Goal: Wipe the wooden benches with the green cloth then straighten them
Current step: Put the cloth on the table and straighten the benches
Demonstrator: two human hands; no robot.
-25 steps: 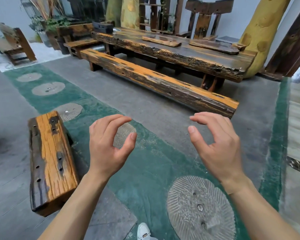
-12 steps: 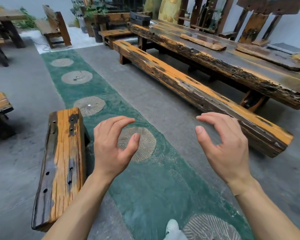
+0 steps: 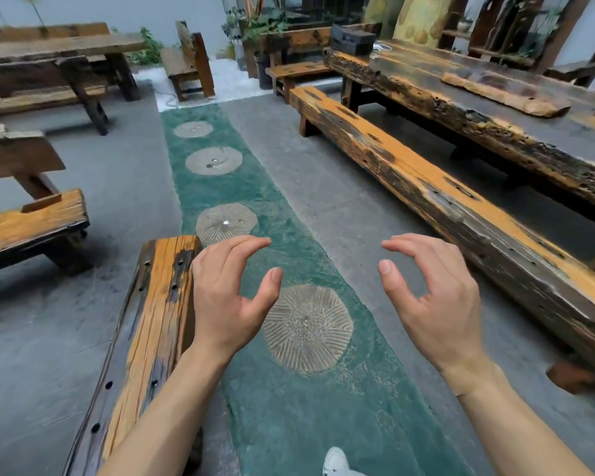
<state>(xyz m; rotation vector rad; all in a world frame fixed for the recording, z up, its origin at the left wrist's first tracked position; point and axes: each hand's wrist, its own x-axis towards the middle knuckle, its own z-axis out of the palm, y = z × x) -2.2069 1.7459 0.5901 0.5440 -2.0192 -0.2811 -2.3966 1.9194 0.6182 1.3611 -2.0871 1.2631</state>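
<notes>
Presently, cloth: green cloth not seen in view.
Short bench (image 3: 145, 338): just left of the left hand (image 3: 227, 297); judged heavy, rigid, best gripped at its ends.
Long bench (image 3: 461, 214): right of the right hand (image 3: 437, 300).
Grip: both hands half-curled, nothing held.

No sleeves on either arm, both forearms were bare right down to the left hand (image 3: 227, 297) and right hand (image 3: 437, 304). A white shoe (image 3: 335, 462) poked in below.
</notes>
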